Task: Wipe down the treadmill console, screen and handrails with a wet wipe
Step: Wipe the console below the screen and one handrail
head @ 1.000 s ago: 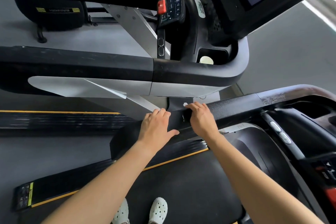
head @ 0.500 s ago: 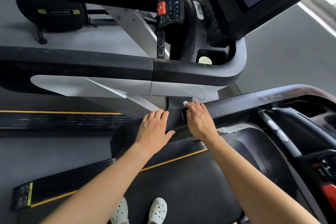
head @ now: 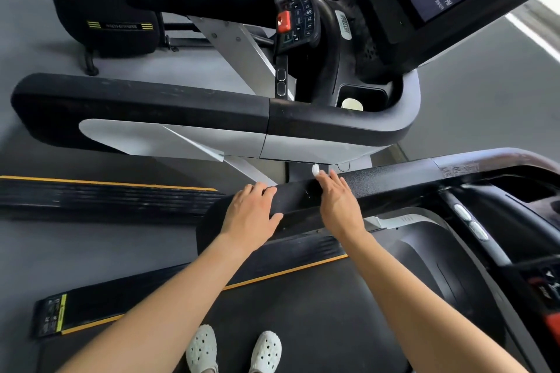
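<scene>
Wet wipe [head: 315, 170]: small white wad at frame centre. Only its tip shows past the right fingertips, on the far edge of the handrail [head: 394, 182].
Handrail: black textured bar running from centre-left to the right edge of the frame.
Right hand [head: 341, 206]: laid flat on the rail, fingers straight and close together, pressing the wipe down.
Left hand [head: 250, 215]: just left of the right hand, apart from it. Its fingers are curled over the rail's far edge with the thumb on the near face, so it is holding on, likely as a brace.
Step (judged): wiping the rail's top surface.
Doing it well: the wipe looks bunched, and spreading it under the pads would cover more. Use long overlapping strokes and roll over the far edge and underside.
Edges: the rail's rounded end lies left of the left hand. A scuffed patch [head: 457, 169] sits where the rail bends, at right.
Room: open run along the rail toward the right. The left hand blocks leftward strokes. Beyond the rail there is only a narrow gap before the neighbouring machine's arm [head: 181, 103], upper half of frame.
</scene>
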`<state>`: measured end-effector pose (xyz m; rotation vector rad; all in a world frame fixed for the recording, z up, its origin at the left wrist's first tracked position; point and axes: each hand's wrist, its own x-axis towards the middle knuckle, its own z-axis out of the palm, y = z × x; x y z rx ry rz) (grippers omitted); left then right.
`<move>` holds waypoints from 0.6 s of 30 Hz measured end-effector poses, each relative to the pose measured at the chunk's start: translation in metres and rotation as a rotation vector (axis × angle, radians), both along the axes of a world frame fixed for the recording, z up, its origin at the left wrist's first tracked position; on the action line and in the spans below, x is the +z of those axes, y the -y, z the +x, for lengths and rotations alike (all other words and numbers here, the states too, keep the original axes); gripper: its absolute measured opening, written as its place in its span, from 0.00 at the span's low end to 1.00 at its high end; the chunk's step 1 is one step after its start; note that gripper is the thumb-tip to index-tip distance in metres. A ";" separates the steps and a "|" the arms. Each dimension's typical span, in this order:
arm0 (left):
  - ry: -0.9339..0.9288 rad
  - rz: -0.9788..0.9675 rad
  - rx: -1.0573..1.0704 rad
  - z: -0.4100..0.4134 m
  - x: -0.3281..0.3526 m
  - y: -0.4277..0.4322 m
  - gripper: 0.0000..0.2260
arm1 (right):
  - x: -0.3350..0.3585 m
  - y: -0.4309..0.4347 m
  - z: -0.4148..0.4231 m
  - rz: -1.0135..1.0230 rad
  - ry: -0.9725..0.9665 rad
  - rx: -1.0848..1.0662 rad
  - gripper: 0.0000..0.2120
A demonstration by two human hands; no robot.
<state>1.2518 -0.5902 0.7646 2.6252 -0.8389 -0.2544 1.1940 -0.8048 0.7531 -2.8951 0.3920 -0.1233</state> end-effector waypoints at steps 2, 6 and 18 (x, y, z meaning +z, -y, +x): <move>-0.019 -0.010 0.017 -0.002 0.001 0.002 0.27 | 0.002 -0.020 -0.001 0.006 -0.005 0.111 0.31; -0.027 -0.008 0.028 -0.004 0.003 0.003 0.27 | 0.013 -0.037 -0.011 -0.041 -0.012 0.327 0.31; -0.013 0.026 0.016 -0.006 0.004 0.003 0.27 | 0.006 -0.026 -0.016 0.032 0.101 0.033 0.15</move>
